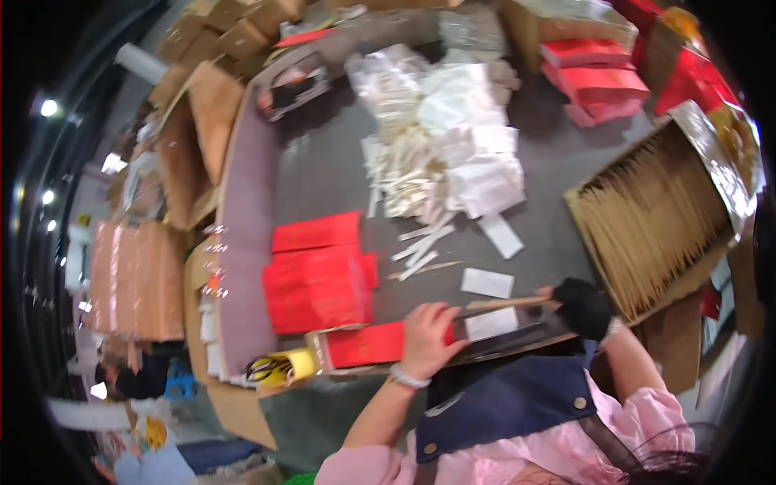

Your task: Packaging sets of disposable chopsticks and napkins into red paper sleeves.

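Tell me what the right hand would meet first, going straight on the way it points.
The right hand would probably meet the farther white slip to its left first, apart from the brown strip at its fingertips. Height is unclear, so it might pass over the slip.

So the view came off the person's head, the left one of two wide fisheyes worn side by side. From where I stood it faced forward and steeply down over the bench (323, 170), upright, not mirrored. Pretty close in too: the apron (509, 404) loomed along the lower edge, with the left fingers (432, 317) and right fingers (549, 293) just above. Super wide though, catching cartons (242, 40) past the far edge and lights (48, 107) way out left. The bench's edges bowed, with black around the rim.
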A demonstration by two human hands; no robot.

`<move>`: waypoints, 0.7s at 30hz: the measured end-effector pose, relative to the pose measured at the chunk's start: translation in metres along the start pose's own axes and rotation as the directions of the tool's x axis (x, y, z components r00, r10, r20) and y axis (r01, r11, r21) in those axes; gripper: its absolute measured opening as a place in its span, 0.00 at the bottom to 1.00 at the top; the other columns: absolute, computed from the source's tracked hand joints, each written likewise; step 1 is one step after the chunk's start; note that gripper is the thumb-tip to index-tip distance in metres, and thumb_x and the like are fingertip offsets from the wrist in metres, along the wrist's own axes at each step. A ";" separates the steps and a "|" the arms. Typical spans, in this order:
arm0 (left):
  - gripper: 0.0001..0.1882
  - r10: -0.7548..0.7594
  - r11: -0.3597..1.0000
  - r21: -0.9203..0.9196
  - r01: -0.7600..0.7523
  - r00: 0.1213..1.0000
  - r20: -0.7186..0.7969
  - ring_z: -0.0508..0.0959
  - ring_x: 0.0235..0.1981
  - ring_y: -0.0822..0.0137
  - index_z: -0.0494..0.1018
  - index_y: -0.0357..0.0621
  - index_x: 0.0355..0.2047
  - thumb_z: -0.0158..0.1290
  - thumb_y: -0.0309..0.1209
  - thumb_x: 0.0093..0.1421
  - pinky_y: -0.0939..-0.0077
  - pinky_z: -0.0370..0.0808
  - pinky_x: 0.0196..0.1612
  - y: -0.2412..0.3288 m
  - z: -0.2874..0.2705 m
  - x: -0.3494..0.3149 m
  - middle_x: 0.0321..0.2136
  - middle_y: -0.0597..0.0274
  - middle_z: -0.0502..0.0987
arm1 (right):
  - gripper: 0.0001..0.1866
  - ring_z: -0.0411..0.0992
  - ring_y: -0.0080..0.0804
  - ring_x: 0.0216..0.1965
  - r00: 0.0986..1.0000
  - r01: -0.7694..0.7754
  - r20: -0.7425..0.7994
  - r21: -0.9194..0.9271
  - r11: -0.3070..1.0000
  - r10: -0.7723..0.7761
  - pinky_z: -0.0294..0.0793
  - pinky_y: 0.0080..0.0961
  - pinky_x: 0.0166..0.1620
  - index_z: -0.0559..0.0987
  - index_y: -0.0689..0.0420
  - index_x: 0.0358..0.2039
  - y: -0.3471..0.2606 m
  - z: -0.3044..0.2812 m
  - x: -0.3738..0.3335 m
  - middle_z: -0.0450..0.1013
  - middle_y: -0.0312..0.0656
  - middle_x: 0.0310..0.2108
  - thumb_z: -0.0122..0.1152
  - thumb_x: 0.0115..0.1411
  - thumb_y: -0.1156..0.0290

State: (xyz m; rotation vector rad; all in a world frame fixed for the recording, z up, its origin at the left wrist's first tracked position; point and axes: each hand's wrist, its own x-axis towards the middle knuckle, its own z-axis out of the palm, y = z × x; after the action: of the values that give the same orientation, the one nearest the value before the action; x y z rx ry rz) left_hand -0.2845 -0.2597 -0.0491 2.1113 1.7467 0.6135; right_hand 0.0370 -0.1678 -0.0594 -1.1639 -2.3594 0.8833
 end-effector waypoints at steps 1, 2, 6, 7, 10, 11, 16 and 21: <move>0.32 -0.009 0.998 0.057 0.008 1.000 0.021 0.70 0.48 0.52 0.74 0.46 0.48 0.68 0.40 0.41 0.56 0.65 0.52 -0.007 -0.006 -0.010 0.46 0.57 0.72 | 0.17 0.72 0.46 0.32 0.998 -0.008 0.066 -0.006 1.000 0.008 0.71 0.41 0.35 0.82 0.46 0.44 -0.005 0.014 0.002 0.71 0.45 0.26 0.63 0.51 0.70; 0.34 -0.001 0.995 0.102 -0.003 0.999 0.037 0.69 0.48 0.52 0.73 0.46 0.49 0.68 0.41 0.40 0.55 0.65 0.53 -0.008 -0.006 -0.014 0.48 0.58 0.71 | 0.16 0.72 0.44 0.32 0.992 -0.025 0.122 -0.029 0.999 0.028 0.71 0.41 0.35 0.82 0.43 0.43 -0.010 0.017 -0.001 0.71 0.45 0.26 0.63 0.52 0.68; 0.35 0.049 0.997 0.060 -0.055 0.994 0.102 0.69 0.49 0.52 0.73 0.44 0.49 0.69 0.40 0.39 0.56 0.64 0.54 -0.009 0.007 -0.013 0.49 0.59 0.71 | 0.15 0.72 0.44 0.33 0.982 -0.019 0.174 -0.289 0.957 0.071 0.72 0.41 0.35 0.81 0.40 0.43 0.009 0.038 -0.013 0.71 0.44 0.27 0.63 0.53 0.63; 0.36 0.052 0.998 0.041 -0.057 0.994 0.099 0.68 0.50 0.52 0.73 0.44 0.50 0.69 0.41 0.39 0.55 0.63 0.54 -0.011 0.012 -0.013 0.49 0.59 0.72 | 0.14 0.73 0.44 0.33 0.982 0.022 0.184 -0.279 0.960 0.031 0.72 0.40 0.36 0.81 0.40 0.43 0.011 0.044 -0.008 0.72 0.44 0.28 0.61 0.54 0.63; 0.37 0.070 0.997 0.005 -0.071 0.990 0.123 0.67 0.51 0.52 0.72 0.43 0.51 0.70 0.40 0.38 0.55 0.63 0.55 0.005 0.028 -0.006 0.48 0.58 0.72 | 0.12 0.73 0.43 0.37 0.959 0.132 0.280 -0.277 0.952 -0.051 0.73 0.38 0.45 0.78 0.47 0.42 -0.029 0.056 0.015 0.74 0.43 0.33 0.56 0.56 0.65; 0.38 0.082 0.997 0.002 -0.083 0.986 0.142 0.67 0.51 0.52 0.72 0.43 0.51 0.70 0.40 0.38 0.56 0.63 0.54 0.011 0.030 -0.001 0.48 0.58 0.72 | 0.12 0.73 0.44 0.38 0.969 0.178 0.204 -0.182 0.967 -0.140 0.72 0.39 0.43 0.80 0.49 0.40 -0.023 0.063 0.015 0.75 0.44 0.32 0.59 0.54 0.66; 0.37 0.039 0.996 0.078 -0.046 0.995 0.088 0.69 0.49 0.53 0.72 0.43 0.50 0.70 0.38 0.37 0.58 0.65 0.53 0.008 0.028 -0.002 0.47 0.59 0.72 | 0.09 0.72 0.45 0.38 0.996 -0.088 -0.032 -0.317 0.944 0.082 0.72 0.39 0.42 0.80 0.55 0.26 0.008 0.055 0.013 0.74 0.45 0.31 0.62 0.52 0.63; 0.34 0.080 0.995 0.055 -0.084 0.993 0.085 0.69 0.48 0.54 0.72 0.42 0.50 0.67 0.32 0.39 0.59 0.66 0.51 0.010 0.036 0.015 0.47 0.59 0.72 | 0.16 0.72 0.47 0.40 0.999 0.019 -0.052 0.255 0.967 -0.006 0.71 0.39 0.43 0.77 0.57 0.37 -0.041 0.116 0.032 0.72 0.48 0.35 0.63 0.50 0.62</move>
State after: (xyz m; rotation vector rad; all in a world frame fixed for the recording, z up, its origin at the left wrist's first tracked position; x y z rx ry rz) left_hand -0.2550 -0.2464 -0.0725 2.2243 1.6593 0.4948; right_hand -0.0713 -0.2042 -0.1157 -1.0529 -2.1331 1.1027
